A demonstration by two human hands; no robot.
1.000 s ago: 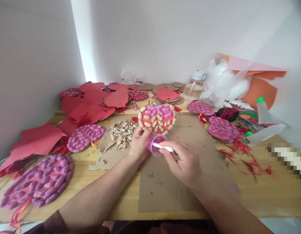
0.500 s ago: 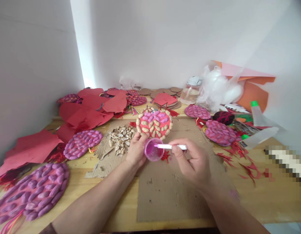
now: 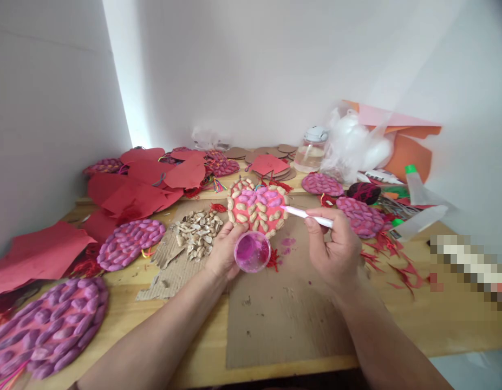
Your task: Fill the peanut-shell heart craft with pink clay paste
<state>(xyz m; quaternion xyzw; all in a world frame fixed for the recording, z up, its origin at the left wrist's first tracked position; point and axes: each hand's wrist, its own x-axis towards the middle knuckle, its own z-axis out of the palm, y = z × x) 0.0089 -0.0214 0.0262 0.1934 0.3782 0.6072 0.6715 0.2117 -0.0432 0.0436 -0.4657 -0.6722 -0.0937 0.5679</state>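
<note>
Cardboard sheet (image 3: 291,325) below both hands. Peanut-studded heart (image 3: 258,212) held over its far part, near left edge at left hand's thumb, remainder beyond fingers. Right hand (image 3: 334,244) right of heart, fingers closed round brush (image 3: 311,216). Left hand (image 3: 226,249) gripping heart plus clear cup (image 3: 253,268) just nearer; some fingers hidden, exact hold hard to tell. Brush tip at heart's right rim, apparently touching peanut (image 3: 284,214).
</note>
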